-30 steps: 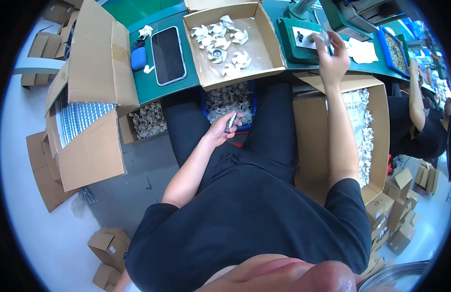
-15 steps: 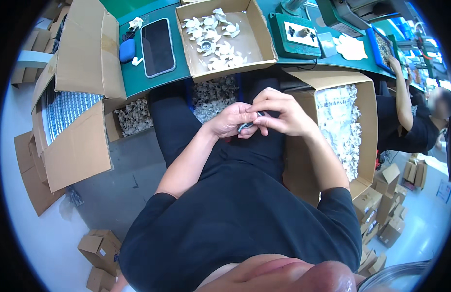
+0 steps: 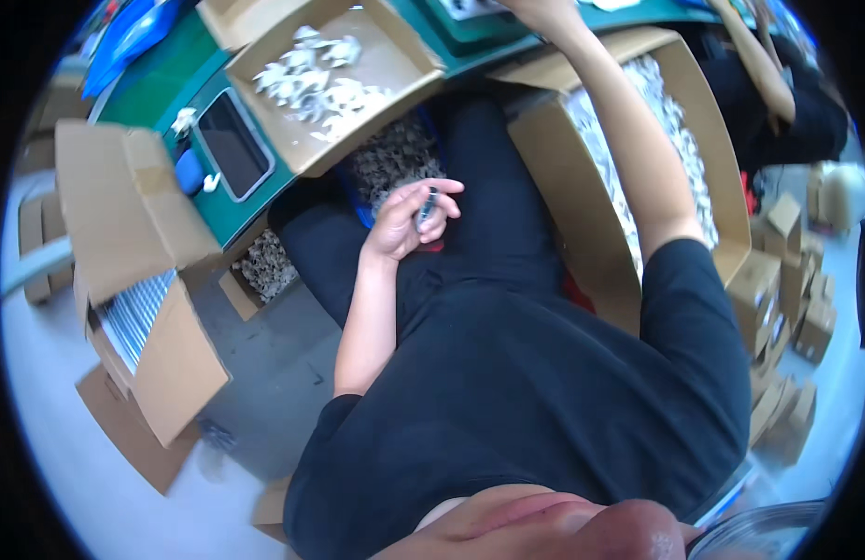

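Observation:
My left hand (image 3: 406, 222) is above my lap, fingers curled round a small dark, shiny piece (image 3: 427, 207) with a pale stripe. Its exact kind I cannot make out. My right arm reaches far forward, so that my right hand (image 3: 546, 11) is at the upper edge of the view, beside the green bench fixture with a white top (image 3: 470, 7); its fingers are mostly cut off. On the bench, a shallow cardboard box (image 3: 395, 58) holds several white bladed fan wheels (image 3: 311, 79).
A phone (image 3: 234, 145), a blue case (image 3: 189, 173) and a white earbud (image 3: 211, 183) lie on the green bench. Under it stands a blue bin of pale parts (image 3: 390, 154). Open cartons flank me, left (image 3: 124, 210) and right (image 3: 582, 205). A co-worker's arm (image 3: 759, 65) is at far right.
My hands have parted. The right one has moved forward to the bench fixture, while the left stays over my lap with the small piece. The whole view has turned and shifted.

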`<state>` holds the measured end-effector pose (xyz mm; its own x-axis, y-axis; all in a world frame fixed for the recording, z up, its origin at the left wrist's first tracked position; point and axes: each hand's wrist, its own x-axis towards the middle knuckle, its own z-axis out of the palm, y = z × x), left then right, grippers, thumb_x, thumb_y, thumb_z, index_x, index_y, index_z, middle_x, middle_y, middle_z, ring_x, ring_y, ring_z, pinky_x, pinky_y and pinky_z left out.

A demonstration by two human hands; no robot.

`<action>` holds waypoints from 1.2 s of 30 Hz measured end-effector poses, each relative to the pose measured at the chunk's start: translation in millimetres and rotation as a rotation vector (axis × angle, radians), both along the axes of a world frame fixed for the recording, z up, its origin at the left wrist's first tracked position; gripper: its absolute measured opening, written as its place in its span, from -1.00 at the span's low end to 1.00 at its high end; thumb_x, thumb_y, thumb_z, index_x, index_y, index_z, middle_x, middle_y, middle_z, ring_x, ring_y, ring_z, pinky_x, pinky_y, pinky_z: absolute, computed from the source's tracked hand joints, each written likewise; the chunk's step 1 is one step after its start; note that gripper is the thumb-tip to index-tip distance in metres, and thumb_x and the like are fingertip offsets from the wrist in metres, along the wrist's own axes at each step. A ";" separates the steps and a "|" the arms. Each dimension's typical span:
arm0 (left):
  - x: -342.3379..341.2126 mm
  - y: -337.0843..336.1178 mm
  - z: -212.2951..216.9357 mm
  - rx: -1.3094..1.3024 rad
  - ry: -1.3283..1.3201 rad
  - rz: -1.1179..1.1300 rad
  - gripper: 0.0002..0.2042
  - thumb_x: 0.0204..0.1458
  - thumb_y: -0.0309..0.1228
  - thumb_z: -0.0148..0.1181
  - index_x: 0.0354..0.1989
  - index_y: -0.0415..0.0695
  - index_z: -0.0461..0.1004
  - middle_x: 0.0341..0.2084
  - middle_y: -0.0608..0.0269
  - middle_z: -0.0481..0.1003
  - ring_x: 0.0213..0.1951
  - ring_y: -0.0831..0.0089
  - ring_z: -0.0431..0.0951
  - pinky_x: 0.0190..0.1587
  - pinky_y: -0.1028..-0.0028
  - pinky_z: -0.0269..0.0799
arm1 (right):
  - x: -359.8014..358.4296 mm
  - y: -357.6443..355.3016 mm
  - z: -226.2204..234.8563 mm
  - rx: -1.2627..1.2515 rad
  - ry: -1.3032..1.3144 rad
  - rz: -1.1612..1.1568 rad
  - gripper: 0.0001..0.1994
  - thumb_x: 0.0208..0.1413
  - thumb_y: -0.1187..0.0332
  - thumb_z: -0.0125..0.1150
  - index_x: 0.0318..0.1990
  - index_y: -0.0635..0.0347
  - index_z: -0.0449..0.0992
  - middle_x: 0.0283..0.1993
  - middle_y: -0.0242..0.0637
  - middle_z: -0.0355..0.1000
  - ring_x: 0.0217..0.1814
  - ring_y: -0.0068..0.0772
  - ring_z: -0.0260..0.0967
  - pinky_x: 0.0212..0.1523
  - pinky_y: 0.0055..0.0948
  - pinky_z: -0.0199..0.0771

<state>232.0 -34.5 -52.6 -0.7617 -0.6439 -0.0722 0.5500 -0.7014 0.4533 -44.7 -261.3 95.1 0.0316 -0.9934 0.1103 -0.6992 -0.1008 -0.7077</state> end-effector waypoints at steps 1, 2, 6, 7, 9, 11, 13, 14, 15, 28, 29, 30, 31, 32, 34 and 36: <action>1.1 -2.2 -3.5 0.004 -0.022 0.023 -0.50 0.43 -0.19 0.00 0.22 -0.49 0.37 -0.20 -0.03 0.62 -0.54 0.68 0.33 -0.51 0.64 0.32 | 2.7 -8.2 -13.2 -0.130 -0.048 0.037 -0.74 0.07 0.27 0.44 -0.21 0.29 0.65 -0.36 -0.11 0.56 -0.33 -0.33 0.55 -0.32 -0.39 0.51; -4.8 -8.3 -6.7 -0.001 -0.032 0.041 -0.50 0.43 -0.20 -0.01 0.22 -0.49 0.37 -0.21 -0.03 0.62 -0.54 0.68 0.34 -0.51 0.64 0.32 | -4.9 -17.5 -22.3 -0.270 -0.078 0.069 -0.75 0.07 0.29 0.44 -0.20 0.29 0.65 -0.37 -0.10 0.55 -0.34 -0.33 0.55 -0.32 -0.39 0.51; -0.2 -4.6 -17.1 0.041 -0.125 0.017 -0.53 0.44 -0.22 -0.03 0.21 -0.49 0.38 -0.22 -0.01 0.62 -0.55 0.65 0.34 -0.52 0.63 0.32 | -35.2 34.8 1.0 -0.298 -0.096 0.022 -0.77 0.04 0.38 0.46 -0.17 0.29 0.66 -0.34 -0.09 0.56 -0.30 -0.31 0.56 -0.27 -0.37 0.53; 6.1 -3.9 -21.1 0.036 -0.126 0.006 -0.53 0.44 -0.22 -0.03 0.21 -0.49 0.38 -0.22 -0.01 0.62 -0.55 0.65 0.34 -0.52 0.63 0.32 | -43.7 45.8 6.6 -0.238 -0.095 -0.002 -0.77 0.03 0.41 0.47 -0.16 0.29 0.67 -0.32 -0.08 0.56 -0.28 -0.29 0.57 -0.25 -0.36 0.54; 12.2 -0.2 -29.4 0.080 -0.181 -0.013 -0.53 0.44 -0.23 -0.03 0.20 -0.49 0.38 -0.22 0.00 0.62 -0.55 0.63 0.34 -0.52 0.62 0.31 | -103.4 82.4 -35.9 -0.395 0.015 -0.093 -0.75 0.21 0.23 0.39 -0.14 0.26 0.69 -0.34 -0.29 0.60 -0.29 -0.49 0.53 -0.24 -0.47 0.51; 24.6 8.7 -43.5 0.113 -0.215 -0.001 -0.54 0.44 -0.24 -0.03 0.20 -0.49 0.38 -0.22 0.00 0.61 -0.55 0.63 0.34 -0.53 0.62 0.30 | -125.4 135.0 -49.5 -0.153 0.079 -0.164 -0.74 0.24 0.23 0.33 -0.15 0.28 0.67 -0.33 -0.25 0.60 -0.28 -0.43 0.51 -0.21 -0.43 0.51; 29.6 12.9 -62.4 0.162 -0.298 -0.034 -0.56 0.44 -0.26 -0.04 0.20 -0.48 0.38 -0.22 0.01 0.61 -0.56 0.62 0.34 -0.54 0.61 0.29 | -151.4 189.9 -84.4 0.161 0.086 -0.267 -0.75 0.17 0.25 0.35 -0.14 0.25 0.66 -0.29 -0.16 0.60 -0.34 -0.45 0.56 -0.24 -0.43 0.56; 29.1 12.6 -67.3 0.187 -0.342 -0.048 -0.56 0.44 -0.27 -0.05 0.20 -0.48 0.38 -0.22 0.01 0.61 -0.56 0.62 0.34 -0.54 0.60 0.29 | -151.6 214.2 -97.6 0.194 0.151 -0.237 -0.75 0.19 0.26 0.33 -0.13 0.27 0.65 -0.32 -0.21 0.59 -0.33 -0.43 0.52 -0.22 -0.40 0.54; 26.6 12.4 -67.3 0.191 -0.344 -0.058 -0.56 0.44 -0.27 -0.05 0.20 -0.48 0.38 -0.22 0.01 0.61 -0.56 0.62 0.34 -0.54 0.60 0.29 | -147.2 233.0 -102.5 0.231 0.213 -0.203 -0.76 0.21 0.28 0.30 -0.12 0.28 0.63 -0.34 -0.26 0.57 -0.32 -0.41 0.47 -0.19 -0.37 0.51; 14.7 1.2 -70.9 0.204 -0.395 -0.052 -0.63 0.43 -0.31 -0.02 0.15 -0.40 0.45 -0.25 0.05 0.61 -0.58 0.64 0.33 -0.55 0.61 0.27 | -152.8 260.9 -77.9 0.677 -0.014 -0.271 -0.82 0.11 0.44 0.36 -0.17 0.32 0.59 -0.36 -0.36 0.50 -0.26 -0.56 0.44 -0.19 -0.50 0.48; 16.4 0.1 -71.2 0.194 -0.396 -0.062 -0.63 0.43 -0.29 -0.01 0.15 -0.39 0.45 -0.24 0.04 0.61 -0.57 0.64 0.34 -0.54 0.61 0.27 | -154.7 263.3 -79.3 0.639 -0.071 -0.265 -0.81 0.11 0.44 0.37 -0.15 0.33 0.60 -0.36 -0.37 0.50 -0.27 -0.56 0.44 -0.18 -0.51 0.48; 18.3 0.6 -72.4 0.186 -0.393 -0.075 -0.63 0.42 -0.28 0.01 0.15 -0.37 0.46 -0.23 0.03 0.61 -0.57 0.65 0.35 -0.54 0.62 0.28 | -151.1 261.4 -74.0 0.604 -0.124 -0.263 -0.80 0.12 0.44 0.37 -0.13 0.33 0.60 -0.37 -0.39 0.50 -0.28 -0.56 0.44 -0.18 -0.52 0.48; 21.4 2.1 -73.0 0.191 -0.385 -0.054 -0.63 0.42 -0.28 0.01 0.15 -0.37 0.46 -0.23 0.03 0.61 -0.57 0.65 0.35 -0.54 0.62 0.28 | -149.4 256.9 -66.8 0.606 -0.112 -0.243 -0.80 0.12 0.44 0.37 -0.13 0.33 0.60 -0.37 -0.39 0.50 -0.28 -0.56 0.44 -0.18 -0.52 0.48; 24.5 3.5 -73.4 0.189 -0.391 -0.049 -0.64 0.42 -0.28 0.01 0.14 -0.37 0.46 -0.24 0.04 0.60 -0.57 0.65 0.35 -0.54 0.62 0.27 | -149.7 250.6 -56.0 0.578 0.018 -0.253 -0.79 0.14 0.45 0.38 -0.10 0.36 0.61 -0.34 -0.38 0.52 -0.26 -0.57 0.44 -0.16 -0.54 0.48; 26.8 3.2 -72.9 0.179 -0.403 -0.043 -0.64 0.42 -0.28 0.01 0.14 -0.36 0.47 -0.24 0.05 0.60 -0.57 0.65 0.34 -0.54 0.61 0.27 | -156.6 228.4 -33.9 0.538 0.159 -0.247 -0.77 0.16 0.45 0.38 -0.08 0.38 0.62 -0.31 -0.37 0.53 -0.25 -0.57 0.45 -0.14 -0.55 0.48; 26.9 2.0 -71.9 0.178 -0.395 -0.032 -0.64 0.41 -0.28 0.01 0.14 -0.35 0.47 -0.24 0.05 0.60 -0.56 0.66 0.34 -0.54 0.62 0.26 | -167.9 194.0 -11.8 0.206 -0.035 -0.318 -0.72 0.20 0.42 0.39 0.01 0.37 0.64 -0.23 -0.34 0.58 -0.20 -0.60 0.47 -0.14 -0.57 0.48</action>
<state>258.9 -32.4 -124.5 -0.6730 -0.5716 -0.4694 0.3353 -0.8015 0.4952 -212.6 -67.3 83.3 -0.2823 -0.9544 -0.0971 -0.6477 0.2643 -0.7146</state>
